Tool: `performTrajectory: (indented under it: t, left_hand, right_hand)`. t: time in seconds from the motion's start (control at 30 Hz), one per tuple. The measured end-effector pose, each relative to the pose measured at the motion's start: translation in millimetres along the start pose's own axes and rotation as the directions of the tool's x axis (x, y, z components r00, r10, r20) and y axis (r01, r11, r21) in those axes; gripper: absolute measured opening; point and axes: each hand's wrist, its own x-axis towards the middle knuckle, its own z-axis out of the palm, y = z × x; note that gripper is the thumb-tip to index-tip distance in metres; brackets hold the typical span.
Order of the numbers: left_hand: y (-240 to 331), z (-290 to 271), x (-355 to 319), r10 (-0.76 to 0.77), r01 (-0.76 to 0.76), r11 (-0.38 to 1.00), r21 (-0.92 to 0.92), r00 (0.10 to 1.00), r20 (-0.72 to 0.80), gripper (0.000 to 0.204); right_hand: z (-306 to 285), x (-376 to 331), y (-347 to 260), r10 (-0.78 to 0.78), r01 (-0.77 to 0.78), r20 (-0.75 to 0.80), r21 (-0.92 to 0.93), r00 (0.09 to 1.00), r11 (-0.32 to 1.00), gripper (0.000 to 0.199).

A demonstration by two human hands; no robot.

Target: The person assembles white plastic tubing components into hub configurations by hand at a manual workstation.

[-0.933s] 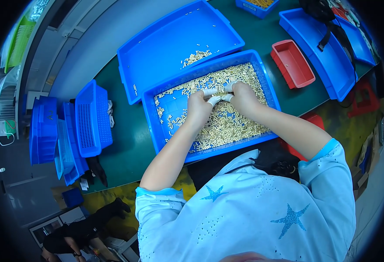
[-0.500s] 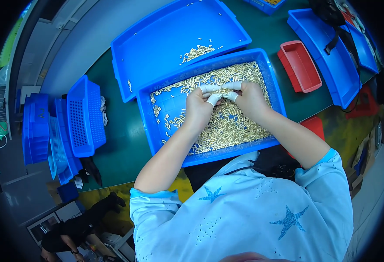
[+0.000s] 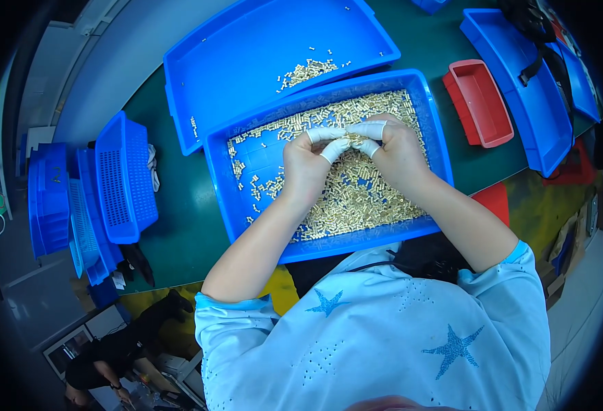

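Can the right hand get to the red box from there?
Probably yes. The red box is on the green table, just right of the blue tray, and only the tray's rim seems between. But the right hand seems busy holding small gold pieces.

A red bin [image 3: 480, 103] sits beside a long blue tray [image 3: 541, 120], a perforated blue basket [image 3: 137, 178] well to their left.

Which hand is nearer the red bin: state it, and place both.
Right. The right hand is over the blue tray, left of the red bin; the left hand, also over the tray, is farther left.
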Motion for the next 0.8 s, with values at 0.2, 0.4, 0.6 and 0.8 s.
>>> performTrajectory:
  t: [0.2,0.4,0.6,0.8]
  left_hand:
    - [-4,0,1,0.135,-0.13,0.982,0.138,0.99,-0.028,0.015]
    - [-5,-3,1,0.315,-0.307,0.904,0.297,0.949,0.022,0.014]
    - [15,-3,-3,-0.037,0.04,0.999,-0.03,0.995,0.091,0.016]
    - [14,-8,2,-0.084,0.116,0.977,-0.18,0.98,0.179,0.016]
  right_hand:
    - [-4,2,2,-0.175,0.167,-0.05,-0.128,0.983,0.978,0.026]
    - [-5,2,5,-0.238,0.222,-0.088,-0.154,0.967,0.963,0.027]
    - [-5,2,3,-0.223,0.21,-0.107,-0.122,0.969,0.97,0.026]
    - [-9,2,0,-0.283,0.277,-0.113,-0.07,0.952,0.958,0.026]
